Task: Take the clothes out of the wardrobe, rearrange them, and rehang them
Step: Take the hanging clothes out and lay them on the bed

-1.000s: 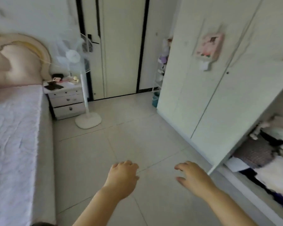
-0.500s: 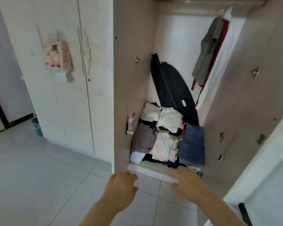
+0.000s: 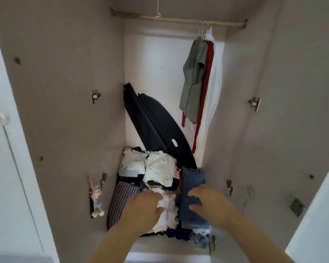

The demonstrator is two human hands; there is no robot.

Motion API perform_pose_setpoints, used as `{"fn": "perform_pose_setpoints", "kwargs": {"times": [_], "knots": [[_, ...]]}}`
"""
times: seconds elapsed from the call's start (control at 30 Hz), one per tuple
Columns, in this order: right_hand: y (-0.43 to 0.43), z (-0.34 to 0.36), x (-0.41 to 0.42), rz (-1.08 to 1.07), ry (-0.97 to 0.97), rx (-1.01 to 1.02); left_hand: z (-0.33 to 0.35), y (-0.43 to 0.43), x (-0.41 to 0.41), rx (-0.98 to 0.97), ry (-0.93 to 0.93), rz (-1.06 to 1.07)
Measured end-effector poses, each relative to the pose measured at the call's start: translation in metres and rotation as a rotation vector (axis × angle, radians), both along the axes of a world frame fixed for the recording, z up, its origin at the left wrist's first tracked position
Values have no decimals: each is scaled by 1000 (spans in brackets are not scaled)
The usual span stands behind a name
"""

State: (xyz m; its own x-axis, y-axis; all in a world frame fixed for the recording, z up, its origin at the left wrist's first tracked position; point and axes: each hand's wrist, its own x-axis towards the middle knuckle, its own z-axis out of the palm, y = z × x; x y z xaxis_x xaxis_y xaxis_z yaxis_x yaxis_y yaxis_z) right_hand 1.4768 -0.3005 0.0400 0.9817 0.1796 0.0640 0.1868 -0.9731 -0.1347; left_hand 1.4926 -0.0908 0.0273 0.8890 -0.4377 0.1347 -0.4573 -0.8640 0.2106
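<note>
The open wardrobe (image 3: 68, 111) fills the view. A pile of folded clothes (image 3: 160, 171) lies on its floor: white pieces on top, a striped piece (image 3: 120, 202) at the left, folded blue jeans (image 3: 193, 183) at the right. My left hand (image 3: 142, 211) hovers over the pale clothes at the pile's front, fingers loosely bent, holding nothing. My right hand (image 3: 209, 204) hangs over the jeans with fingers curled but nothing in them. A green shirt (image 3: 194, 78), a red garment (image 3: 205, 95) and a white garment (image 3: 215, 88) hang from the rail (image 3: 179, 19) at the right.
A dark blue suitcase (image 3: 156, 126) leans against the wardrobe's back wall behind the pile. An empty wire hanger (image 3: 158, 6) hangs at the rail's left. A small doll (image 3: 96, 200) hangs on the left inner wall. The white door (image 3: 315, 215) stands open at the right.
The view has swung from the bedroom floor to the open wardrobe. Both hands have moved forward from in front of its threshold to over the clothes pile.
</note>
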Motion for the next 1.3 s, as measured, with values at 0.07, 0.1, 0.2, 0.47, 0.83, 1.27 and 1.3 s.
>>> {"fn": "perform_pose_setpoints", "kwargs": {"times": [0.07,0.1,0.2,0.47,0.83,1.27,1.3], "knots": [[-2,16,33,-4,-14,17,14,-7,44,-25,-21,-32],[-5,23,51,-10,-28,21,22,-11,64,-44,-32,-46],[-14,46,98,-48,-70,20,47,-25,121,-90,-45,-83],[-36,99,213,-23,-223,33,95,-60,240,-196,-105,-127],[-65,212,382,184,-625,5,181,-109,397,-409,-350,-22],[-72,333,546,-50,-947,-451,275,-149,548,-572,-576,-105],[-73,342,558,-85,-969,-484,280,-150,559,-580,-593,-112]]}}
